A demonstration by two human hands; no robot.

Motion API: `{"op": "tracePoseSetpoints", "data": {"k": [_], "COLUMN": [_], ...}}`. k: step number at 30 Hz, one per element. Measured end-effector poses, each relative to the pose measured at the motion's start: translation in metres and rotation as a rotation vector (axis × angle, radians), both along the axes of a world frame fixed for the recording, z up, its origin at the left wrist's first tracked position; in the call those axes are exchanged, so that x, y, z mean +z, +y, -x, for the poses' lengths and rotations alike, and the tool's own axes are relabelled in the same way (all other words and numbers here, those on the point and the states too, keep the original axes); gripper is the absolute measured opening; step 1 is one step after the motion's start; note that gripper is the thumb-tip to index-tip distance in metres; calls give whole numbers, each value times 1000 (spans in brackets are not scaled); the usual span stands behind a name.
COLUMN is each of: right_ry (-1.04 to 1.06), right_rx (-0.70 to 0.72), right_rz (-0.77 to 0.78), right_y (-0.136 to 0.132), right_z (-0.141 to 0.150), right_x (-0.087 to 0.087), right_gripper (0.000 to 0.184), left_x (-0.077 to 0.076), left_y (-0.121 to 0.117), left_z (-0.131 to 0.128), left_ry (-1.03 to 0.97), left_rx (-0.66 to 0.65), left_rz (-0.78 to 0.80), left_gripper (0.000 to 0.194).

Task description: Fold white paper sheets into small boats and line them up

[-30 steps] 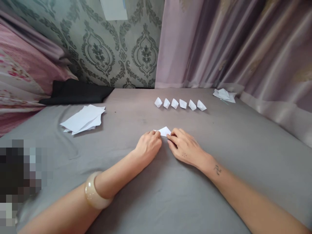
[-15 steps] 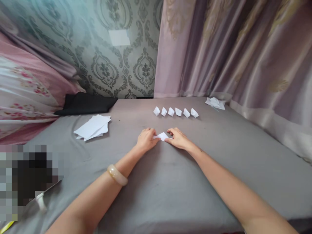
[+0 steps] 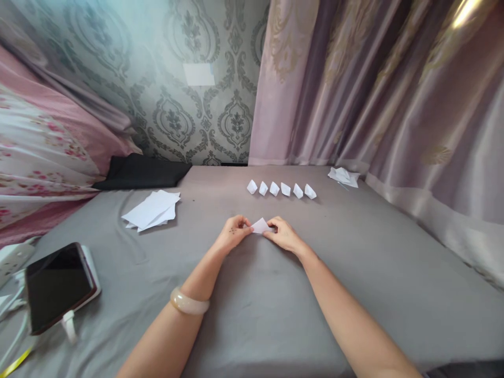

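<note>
Between my two hands is a small folded piece of white paper, with a pointed top edge facing away from me. My left hand pinches its left end between thumb and fingers. On the other side, my right hand grips the right end the same way. Just beyond them, several small folded paper shapes stand in a row on the grey cloth. A pale bangle circles my left forearm.
A stack of white paper sheets lies to the left, with a folded black cloth behind it. More white papers rest at the far right. A phone, cables and a white power strip occupy the near left.
Both hands have drawn slightly closer together on the paper, and its side ends show less. The camera view has shifted a little, bringing the phone and power strip clearly into sight.
</note>
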State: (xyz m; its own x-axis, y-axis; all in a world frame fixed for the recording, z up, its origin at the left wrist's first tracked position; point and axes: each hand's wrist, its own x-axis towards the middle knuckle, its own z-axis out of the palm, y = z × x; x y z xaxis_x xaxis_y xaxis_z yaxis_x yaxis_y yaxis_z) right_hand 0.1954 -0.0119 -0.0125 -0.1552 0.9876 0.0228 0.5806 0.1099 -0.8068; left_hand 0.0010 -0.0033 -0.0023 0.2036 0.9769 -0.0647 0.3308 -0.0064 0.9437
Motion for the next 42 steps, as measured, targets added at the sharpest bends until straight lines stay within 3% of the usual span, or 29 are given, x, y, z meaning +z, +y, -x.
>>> {"op": "tracePoseSetpoints", "data": {"k": [4, 6, 9, 12, 15, 17, 21, 25, 29, 34, 42], "right_ry": [187, 547, 850, 925, 849, 677, 310, 185, 134, 139, 52], "right_rx": [15, -77, -201, -261, -268, -233, -308, -368, -331, -246, -150], "right_rz": [51, 157, 210, 198, 134, 55, -264, -541, -574, -600, -608], "right_y": [-12, -18, -26, -31, -34, -36, -39, -39, -38, -38, -39], "right_z": [13, 22, 36, 46, 49, 47, 39, 32, 30, 28, 28], "right_x": [13, 20, 26, 28, 28, 30, 36, 38, 36, 36, 35], "right_gripper": [23, 27, 30, 30, 29, 26, 28, 17, 3, 6, 12], "left_x": [15, 22, 26, 25, 22, 21, 24, 25, 25, 25, 21], "left_y": [-7, -11, -18, -23, -25, -24, -25, -29, -32, -32, -28], "left_z": [-6, -11, -20, -25, -26, -25, -23, -28, -32, -33, -31], "left_ry": [-581, -777, -835, -839, -815, -787, -642, -546, -627, -750, -775], "left_rx": [148, 207, 150, 153, 179, 172, 148, 110, 104, 119, 131], "left_rz": [25, 27, 97, 120, 117, 107, 97, 163, 218, 207, 173], "left_gripper": [31, 36, 29, 21, 18, 17, 18, 23, 25, 29, 26]}}
